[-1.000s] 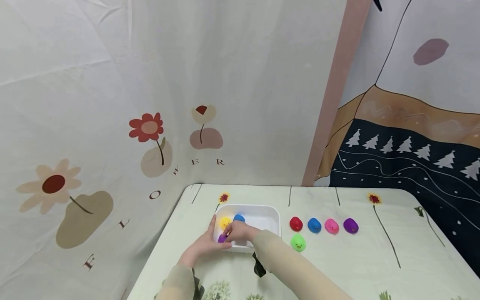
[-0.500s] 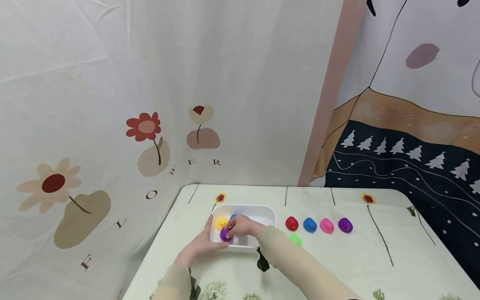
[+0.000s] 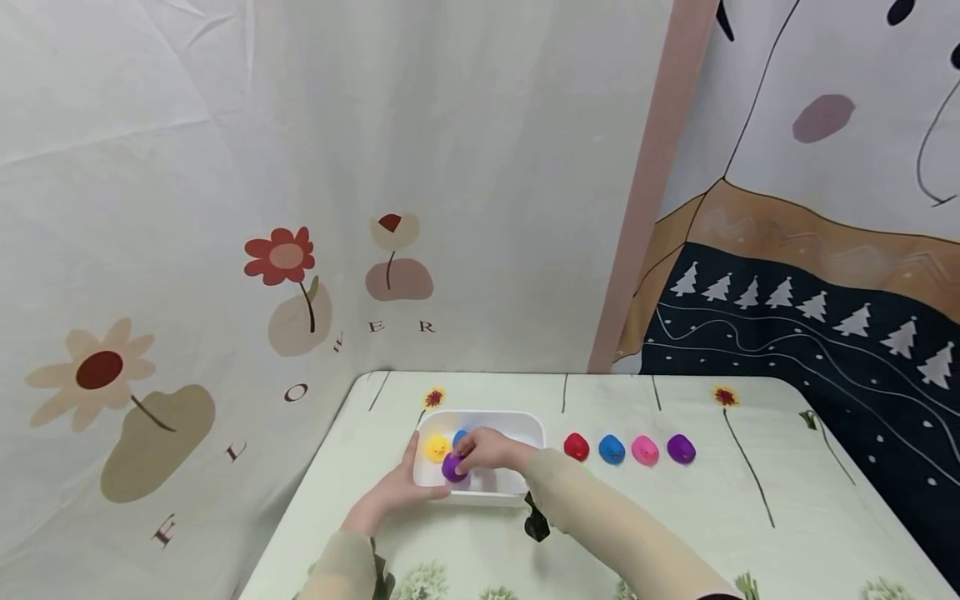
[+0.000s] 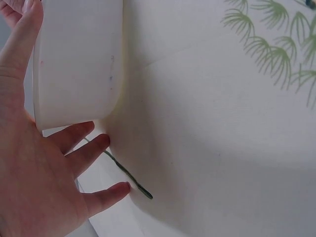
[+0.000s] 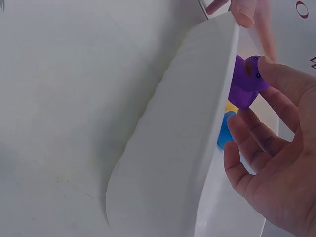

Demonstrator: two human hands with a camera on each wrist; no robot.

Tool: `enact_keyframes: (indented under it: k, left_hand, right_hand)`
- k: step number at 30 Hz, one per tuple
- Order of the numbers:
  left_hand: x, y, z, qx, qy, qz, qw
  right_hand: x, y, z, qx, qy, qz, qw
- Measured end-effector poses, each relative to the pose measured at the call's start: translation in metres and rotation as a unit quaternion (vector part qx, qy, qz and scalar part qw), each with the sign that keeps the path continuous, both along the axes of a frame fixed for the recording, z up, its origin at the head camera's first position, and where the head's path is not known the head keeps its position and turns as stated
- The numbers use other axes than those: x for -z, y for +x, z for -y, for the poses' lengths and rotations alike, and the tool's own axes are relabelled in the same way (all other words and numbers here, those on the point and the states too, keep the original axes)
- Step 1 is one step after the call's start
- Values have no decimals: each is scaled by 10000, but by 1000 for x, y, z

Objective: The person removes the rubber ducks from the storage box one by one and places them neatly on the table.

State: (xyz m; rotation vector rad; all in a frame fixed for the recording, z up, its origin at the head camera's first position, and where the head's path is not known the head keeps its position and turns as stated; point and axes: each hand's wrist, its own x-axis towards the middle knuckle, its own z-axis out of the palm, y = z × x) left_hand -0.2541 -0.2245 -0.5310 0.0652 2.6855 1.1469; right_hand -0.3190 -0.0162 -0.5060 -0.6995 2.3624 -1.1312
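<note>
Purple duck [image 3: 453,467] in R hand's [image 3: 491,450] pinch, at tray's [image 3: 480,499] L end

Duck sits at R fingertips, just L of that hand; R hand is nearer, touching it. Thumb & fingers pinch it inside the tray's outline, near the front L corner; can't tell if its base meets the tray floor. Tray's long axis runs L–R. L hand [image 3: 397,493] is spread, resting against the L end & front corner, thumb along the near rim, apart from the duck.

Count: 1 tray; 3 ducks in/over it, i.e. 1 purple (pinched), 1 yellow duck [image 3: 438,448] just behind-L, 1 blue duck [image 3: 460,437] behind, part-hidden by R hand. On table [image 3: 750,483], R of tray, 4 in a row: 1 red toy [image 3: 576,447], 1 blue toy [image 3: 612,449], 1 pink toy [image 3: 645,450], 1 purple toy [image 3: 681,449]. Plus a green sliver [image 3: 588,469] by R sleeve [image 3: 573,492], mostly hidden.
</note>
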Motion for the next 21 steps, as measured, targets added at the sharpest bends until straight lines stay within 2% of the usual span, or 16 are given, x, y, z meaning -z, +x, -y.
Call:
enact_keyframes:
  k: [7, 14, 21]
  left_hand:
    - [0, 1, 0, -54, 88, 65, 9999]
    - [0, -1, -1, -85, 11, 67, 9999]
    - [2, -1, 0, -120, 53, 90, 9999]
  right_hand:
    - [-6, -2, -11, -110, -129, -26, 9999]
    - [-5, -4, -23, -188, -118, -146, 9996]
    - [-12, 3, -42, -364, -179, -239, 9989]
